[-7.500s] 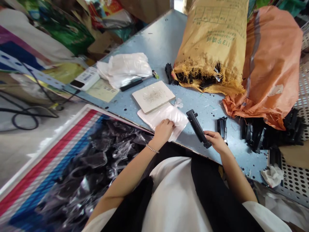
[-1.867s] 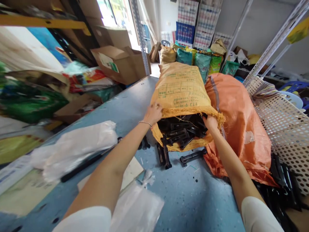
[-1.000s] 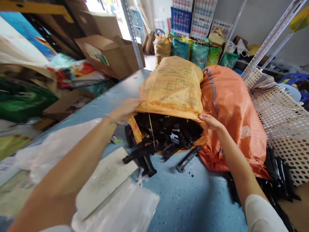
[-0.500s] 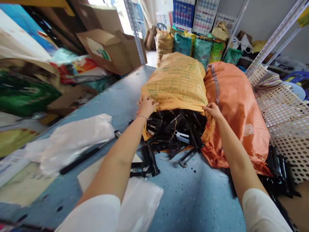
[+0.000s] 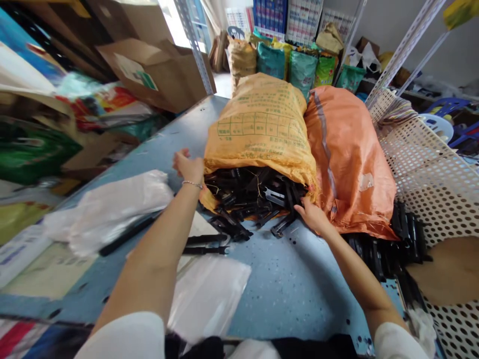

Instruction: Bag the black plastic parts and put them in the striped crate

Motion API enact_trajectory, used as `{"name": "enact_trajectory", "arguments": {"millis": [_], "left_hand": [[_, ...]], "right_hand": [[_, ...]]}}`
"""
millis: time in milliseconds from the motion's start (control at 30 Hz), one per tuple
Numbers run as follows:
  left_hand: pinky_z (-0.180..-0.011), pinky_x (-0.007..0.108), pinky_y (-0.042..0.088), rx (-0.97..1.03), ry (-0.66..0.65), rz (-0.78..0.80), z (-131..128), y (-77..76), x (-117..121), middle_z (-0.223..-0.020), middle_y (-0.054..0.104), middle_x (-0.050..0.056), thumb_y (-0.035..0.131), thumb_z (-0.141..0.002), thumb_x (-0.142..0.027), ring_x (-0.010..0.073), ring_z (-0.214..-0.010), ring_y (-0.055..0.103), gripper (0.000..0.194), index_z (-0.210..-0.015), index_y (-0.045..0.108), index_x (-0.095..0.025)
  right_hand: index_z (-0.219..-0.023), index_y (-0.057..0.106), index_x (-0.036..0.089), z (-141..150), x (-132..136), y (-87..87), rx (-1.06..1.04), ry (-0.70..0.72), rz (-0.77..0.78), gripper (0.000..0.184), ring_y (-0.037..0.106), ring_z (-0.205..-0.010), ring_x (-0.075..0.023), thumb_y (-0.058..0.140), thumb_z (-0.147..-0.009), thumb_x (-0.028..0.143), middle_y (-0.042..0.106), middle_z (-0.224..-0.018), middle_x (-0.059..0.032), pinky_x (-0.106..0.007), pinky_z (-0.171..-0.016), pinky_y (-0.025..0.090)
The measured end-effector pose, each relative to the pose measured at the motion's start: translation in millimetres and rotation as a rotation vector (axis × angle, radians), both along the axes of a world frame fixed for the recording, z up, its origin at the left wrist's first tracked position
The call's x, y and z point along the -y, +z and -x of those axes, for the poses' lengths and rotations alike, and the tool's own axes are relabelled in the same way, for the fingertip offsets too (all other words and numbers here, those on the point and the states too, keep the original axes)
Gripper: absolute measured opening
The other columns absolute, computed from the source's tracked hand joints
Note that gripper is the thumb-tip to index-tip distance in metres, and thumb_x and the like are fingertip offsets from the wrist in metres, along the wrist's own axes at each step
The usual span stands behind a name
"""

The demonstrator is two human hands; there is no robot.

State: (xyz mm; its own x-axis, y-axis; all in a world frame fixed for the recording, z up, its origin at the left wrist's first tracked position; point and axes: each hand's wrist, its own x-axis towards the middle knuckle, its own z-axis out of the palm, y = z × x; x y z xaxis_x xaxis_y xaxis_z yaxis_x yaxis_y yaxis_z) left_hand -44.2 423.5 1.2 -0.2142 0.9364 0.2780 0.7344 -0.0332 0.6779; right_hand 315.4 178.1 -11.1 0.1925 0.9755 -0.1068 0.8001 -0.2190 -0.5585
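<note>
The left hand (image 5: 189, 167) clutches the left edge of the yellow sack (image 5: 258, 127), whose green printed grid and characters are illegible. The right hand (image 5: 313, 215) rests loosely open on the black plastic parts (image 5: 254, 199) spilling from the sack's mouth between both hands.

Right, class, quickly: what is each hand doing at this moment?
Left hand: gripping the yellow woven sack at its open edge.
Right hand: at the black plastic parts; grip cannot be told.

Blue table (image 5: 292, 294): sacks (image 5: 262, 124), black parts (image 5: 254, 199), bags (image 5: 209, 294).
</note>
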Motion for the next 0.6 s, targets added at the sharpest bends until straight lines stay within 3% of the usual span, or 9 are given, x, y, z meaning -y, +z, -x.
{"name": "enact_trajectory", "arguments": {"millis": [67, 100, 167, 267, 300, 367, 467, 533, 600], "left_hand": [[-0.114, 0.06, 0.024, 0.044, 0.128, -0.123, -15.1, 8.7, 34.2, -0.143, 0.04, 0.024, 0.049, -0.085, -0.008, 0.0329, -0.135, 0.032, 0.055, -0.136, 0.03, 0.0], [-0.117, 0.056, 0.023, 0.093, 0.104, -0.194, -24.6, 11.4, 57.1, -0.143, 0.041, 0.021, 0.056, -0.082, -0.01, 0.0318, -0.137, 0.032, 0.056, -0.134, 0.035, -0.004], [-0.116, 0.048, 0.03, 0.286, -0.107, -0.276, -47.8, 11.4, 113.1, -0.134, 0.05, 0.016, 0.064, -0.079, -0.017, 0.0284, -0.132, 0.043, 0.053, -0.128, 0.047, -0.009], [-0.104, 0.046, 0.046, 0.736, -0.58, 0.084, -88.5, 1.2, 207.5, -0.123, 0.059, 0.013, 0.067, -0.083, -0.041, 0.025, -0.114, 0.06, 0.058, -0.131, 0.048, -0.016], [-0.099, 0.044, 0.049, 0.868, -0.667, 0.233, -100.7, -2.6, 236.5, -0.125, 0.06, 0.013, 0.067, -0.083, -0.047, 0.0242, -0.111, 0.062, 0.064, -0.136, 0.044, -0.02], [-0.09, 0.04, 0.054, 1.05, -0.691, 0.411, -118.0, -7.0, 284.9, -0.121, 0.063, 0.011, 0.063, -0.086, -0.055, 0.022, -0.101, 0.066, 0.065, -0.138, 0.042, -0.023], [-0.079, 0.035, 0.056, 1.049, -0.638, 0.494, -122.2, -4.0, 330.7, -0.108, 0.066, 0.007, 0.061, -0.088, -0.056, 0.0177, -0.083, 0.066, 0.063, -0.139, 0.044, -0.022], [-0.076, 0.033, 0.057, 0.954, -0.67, 0.505, -115.7, 1.3, 348.2, -0.108, 0.066, 0.007, 0.061, -0.089, -0.054, 0.0164, -0.079, 0.065, 0.066, -0.143, 0.041, -0.021], [-0.074, 0.033, 0.057, 0.866, -0.726, 0.486, -108.4, 5.8, 361.5, -0.113, 0.064, 0.009, 0.057, -0.092, -0.053, 0.0177, -0.082, 0.065, 0.067, -0.147, 0.038, -0.02]], "right_hand": [[-0.127, 0.059, 0.019, 13.6, -1.2, -9.5, -0.082, -0.085, 0.034, 0.039, 0.07, -0.094, -0.0289, 0.051, -0.097, 0.042, 0.074, -0.102, -0.0125, -0.038, -0.088, 0.047], [-0.126, 0.059, 0.018, 17.5, -0.5, -11.9, -0.135, -0.102, 0.031, 0.037, 0.071, -0.092, -0.0269, 0.048, -0.098, 0.039, 0.074, -0.101, -0.0112, -0.037, -0.088, 0.048], [-0.122, 0.061, 0.018, 25.1, 10.6, -13.7, -0.22, -0.098, 0.001, 0.035, 0.07, -0.093, -0.0235, 0.039, -0.101, 0.035, 0.074, -0.103, -0.0092, -0.035, -0.088, 0.049], [-0.127, 0.058, 0.019, 46.1, 55.0, -15.0, -0.329, 0.014, -0.144, 0.039, 0.065, -0.11, -0.0221, 0.036, -0.101, 0.039, 0.069, -0.122, -0.0096, -0.033, -0.093, 0.048], [-0.129, 0.056, 0.02, 54.9, 74.1, -15.3, -0.364, 0.081, -0.189, 0.04, 0.064, -0.111, -0.0219, 0.037, -0.101, 0.041, 0.068, -0.125, -0.0093, -0.032, -0.092, 0.049], [-0.124, 0.058, 0.021, 69.5, 109.3, -14.1, -0.378, 0.205, -0.223, 0.04, 0.067, -0.098, -0.0211, 0.036, -0.102, 0.046, 0.071, -0.114, -0.0078, -0.032, -0.083, 0.05], [-0.104, 0.063, 0.02, 72.9, 137.6, -4.2, -0.201, 0.207, -0.307, 0.046, 0.064, -0.076, -0.0205, 0.028, -0.104, 0.051, 0.069, -0.086, -0.0062, -0.032, -0.071, 0.048], [-0.102, 0.062, 0.018, 64.0, 139.1, 6.1, -0.012, 0.232, -0.463, 0.049, 0.061, -0.082, -0.0229, 0.029, -0.103, 0.055, 0.067, -0.089, -0.0096, -0.035, -0.075, 0.048], [-0.104, 0.062, 0.017, 53.5, 135.0, 15.7, 0.166, 0.373, -0.575, 0.047, 0.059, -0.087, -0.0244, 0.036, -0.102, 0.055, 0.066, -0.095, -0.0125, -0.037, -0.077, 0.047]]}}
